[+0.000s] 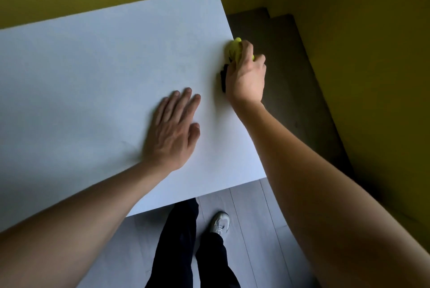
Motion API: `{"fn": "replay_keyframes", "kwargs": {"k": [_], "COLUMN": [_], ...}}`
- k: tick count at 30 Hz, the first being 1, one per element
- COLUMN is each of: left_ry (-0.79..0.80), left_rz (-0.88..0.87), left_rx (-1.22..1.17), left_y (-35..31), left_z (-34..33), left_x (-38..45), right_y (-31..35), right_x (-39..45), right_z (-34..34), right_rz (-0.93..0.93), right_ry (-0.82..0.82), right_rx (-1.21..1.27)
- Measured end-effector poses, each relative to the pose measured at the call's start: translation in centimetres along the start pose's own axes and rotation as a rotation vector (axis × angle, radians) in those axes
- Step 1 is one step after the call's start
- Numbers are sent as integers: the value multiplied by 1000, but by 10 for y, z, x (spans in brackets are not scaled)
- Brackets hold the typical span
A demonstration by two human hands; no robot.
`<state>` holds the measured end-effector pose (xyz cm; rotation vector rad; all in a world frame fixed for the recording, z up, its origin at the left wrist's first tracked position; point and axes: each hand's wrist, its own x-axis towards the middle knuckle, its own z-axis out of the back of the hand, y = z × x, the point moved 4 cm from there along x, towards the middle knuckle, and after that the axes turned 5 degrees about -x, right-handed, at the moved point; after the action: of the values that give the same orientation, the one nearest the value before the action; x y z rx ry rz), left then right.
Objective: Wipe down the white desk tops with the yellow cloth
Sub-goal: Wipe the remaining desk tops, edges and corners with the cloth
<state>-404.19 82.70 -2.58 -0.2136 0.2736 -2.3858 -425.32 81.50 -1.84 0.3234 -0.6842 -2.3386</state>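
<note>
A white desk top (93,83) fills the left and middle of the head view. At its right edge my right hand (246,76) is closed over a bunched yellow cloth (234,49), which pokes out past the fingers. A dark patch of the cloth or its shadow shows under the palm. My left hand (173,129) lies flat on the desk near the front right corner, fingers spread, holding nothing.
Yellow-green walls (360,55) stand behind and to the right of the desk. A narrow strip of dark floor (290,73) runs between desk and right wall. Below the front edge are grey floorboards (251,229), my dark trousers and a white shoe (220,222).
</note>
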Motion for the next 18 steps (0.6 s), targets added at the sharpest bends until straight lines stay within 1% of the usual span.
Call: {"fn": "replay_keyframes", "kwargs": {"k": [2, 6, 10, 12, 14, 18], "left_ry": [-9, -30, -63, -54, -55, -71], "left_rz": [4, 0, 135, 141, 119, 122], "left_rx": [-39, -103, -40, -4, 11, -2], "left_y": [2, 12, 61, 83, 89, 88], "left_z": [5, 16, 21, 19, 15, 12], "left_x": [3, 25, 67, 80, 83, 83], "right_y": [-9, -43, -57, -50, -36, 7], "right_x": [-21, -88, -117, -107, -84, 1], "right_z": [6, 28, 34, 29, 24, -3], "right_rz": [6, 11, -55, -67, -48, -20], "right_ry": [-16, -41, -71, -82, -92, -96], "right_rx": [24, 16, -20, -36, -34, -4]}}
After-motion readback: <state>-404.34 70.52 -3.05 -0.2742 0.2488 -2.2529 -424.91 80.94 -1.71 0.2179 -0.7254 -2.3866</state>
